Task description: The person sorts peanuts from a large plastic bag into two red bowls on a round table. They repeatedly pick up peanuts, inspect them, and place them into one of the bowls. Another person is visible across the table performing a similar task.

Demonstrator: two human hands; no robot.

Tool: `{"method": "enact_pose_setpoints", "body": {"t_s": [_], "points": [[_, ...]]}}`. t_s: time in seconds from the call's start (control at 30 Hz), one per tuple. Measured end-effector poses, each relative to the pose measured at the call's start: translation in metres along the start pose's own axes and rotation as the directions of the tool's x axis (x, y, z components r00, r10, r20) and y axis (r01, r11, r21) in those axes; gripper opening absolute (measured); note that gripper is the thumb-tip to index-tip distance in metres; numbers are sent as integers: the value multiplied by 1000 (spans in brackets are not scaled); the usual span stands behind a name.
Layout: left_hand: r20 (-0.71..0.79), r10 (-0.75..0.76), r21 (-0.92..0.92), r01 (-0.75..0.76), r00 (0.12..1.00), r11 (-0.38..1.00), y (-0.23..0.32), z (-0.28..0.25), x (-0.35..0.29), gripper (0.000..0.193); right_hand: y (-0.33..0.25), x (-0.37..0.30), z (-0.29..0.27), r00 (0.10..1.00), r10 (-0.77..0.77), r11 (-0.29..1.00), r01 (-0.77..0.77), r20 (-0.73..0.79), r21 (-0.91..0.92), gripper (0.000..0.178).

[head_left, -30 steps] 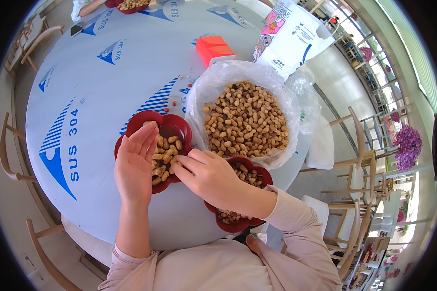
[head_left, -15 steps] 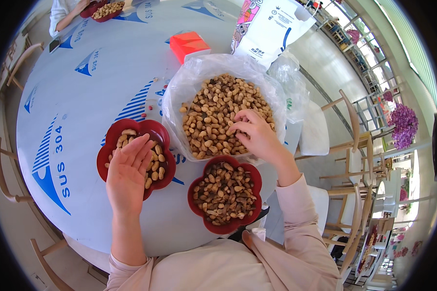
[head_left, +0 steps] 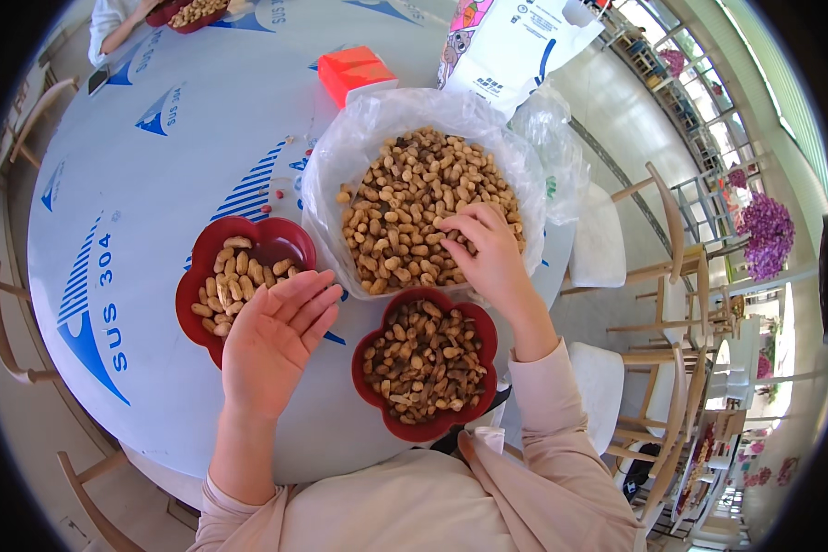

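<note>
A clear plastic bag (head_left: 326, 189), its mouth spread wide, holds a heap of unshelled peanuts (head_left: 409, 198) in the middle of the table. Over the heap's right part is my right hand (head_left: 492, 258), thumb and forefinger apart at the peanuts, with none seen between them. My left hand (head_left: 280, 336) is turned palm up with its fingers stretched, holding nothing. It overlaps the near right edge of a red flower-shaped bowl (head_left: 191, 313) of pale peanuts (head_left: 225, 290). A second red bowl (head_left: 490, 336), nearer me, is filled with darker, dirtier-looking peanuts (head_left: 423, 359).
Behind the bag stand an orange-red box (head_left: 354, 75) and a white printed paper bag (head_left: 515, 55). A crumpled clear bag (head_left: 552, 152) lies at right. Across the table, a person's arm (head_left: 115, 32) is near another red bowl (head_left: 196, 17). Wooden chairs (head_left: 667, 221) surround the table.
My left hand has shifted right, from over the left bowl toward the gap between the bowls. My right hand stays at the heap, its fingers slightly moved.
</note>
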State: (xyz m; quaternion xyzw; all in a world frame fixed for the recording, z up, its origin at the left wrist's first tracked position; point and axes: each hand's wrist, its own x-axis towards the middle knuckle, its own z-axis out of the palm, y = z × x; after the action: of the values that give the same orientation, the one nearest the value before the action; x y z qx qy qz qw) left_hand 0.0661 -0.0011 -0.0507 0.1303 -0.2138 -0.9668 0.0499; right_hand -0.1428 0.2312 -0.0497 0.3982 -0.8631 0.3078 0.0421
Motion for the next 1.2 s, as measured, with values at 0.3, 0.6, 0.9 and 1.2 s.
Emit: {"method": "enact_pose_setpoints", "body": {"t_s": [0.3, 0.6, 0.9, 1.2], "points": [[27, -154, -86, 156, 988, 984, -12, 4, 1, 49, 2, 2, 12, 998, -49, 997, 51, 40, -62, 16], [-19, -172, -57, 171, 985, 984, -16, 6, -1, 48, -20, -9, -5, 979, 120, 984, -139, 164, 114, 20], [-28, -190, -81, 187, 981, 979, -18, 2, 0, 46, -13, -16, -1, 971, -17, 1000, 19, 237, -8, 18], [135, -334, -265, 359, 933, 895, -29, -2, 2, 48, -89, -17, -9, 957, -268, 922, 223, 109, 316, 22]]}}
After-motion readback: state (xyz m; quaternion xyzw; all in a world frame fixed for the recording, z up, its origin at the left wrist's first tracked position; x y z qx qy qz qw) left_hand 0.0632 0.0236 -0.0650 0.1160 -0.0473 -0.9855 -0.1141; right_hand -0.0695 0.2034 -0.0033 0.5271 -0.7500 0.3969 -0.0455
